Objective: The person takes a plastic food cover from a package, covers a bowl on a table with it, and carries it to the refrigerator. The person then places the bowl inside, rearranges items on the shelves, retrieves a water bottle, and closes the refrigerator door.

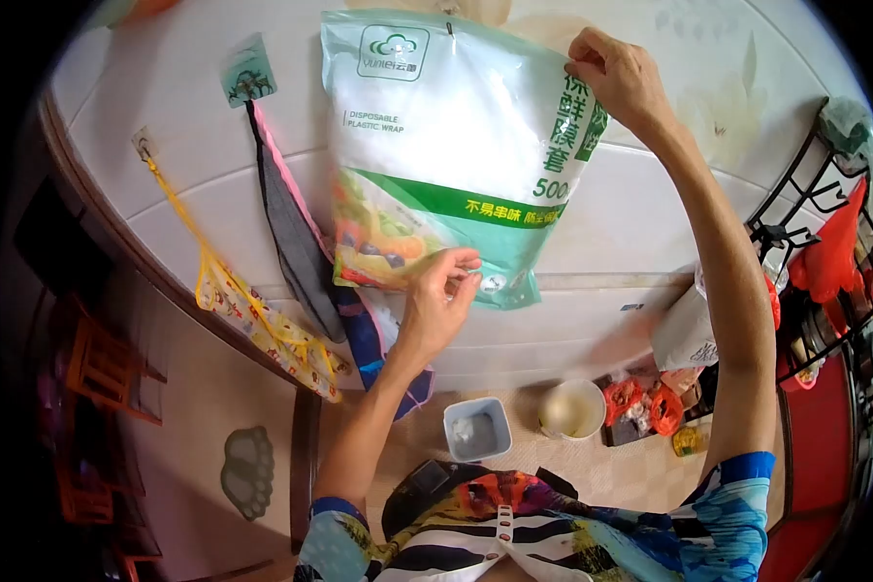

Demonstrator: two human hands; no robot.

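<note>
A large green-and-white bag of disposable plastic wrap covers (446, 145) hangs flat against the tiled wall, with a small hook at its top edge. At the bag's upper right edge, my right hand (619, 82) has thumb and fingers closed on the plastic. My left hand (441, 296) is in front of the bag's lower edge, its fingers curved and a small gap between thumb and forefinger. Nothing shows between those fingers; whether they touch the bag I cannot tell.
Aprons hang left of the bag: a yellow patterned one (262, 325) and a dark grey one (301, 242). Below stand a square basin (477, 430) and a round white bucket (571, 409). A black rack (795, 233) with a red bag (834, 247) is at right.
</note>
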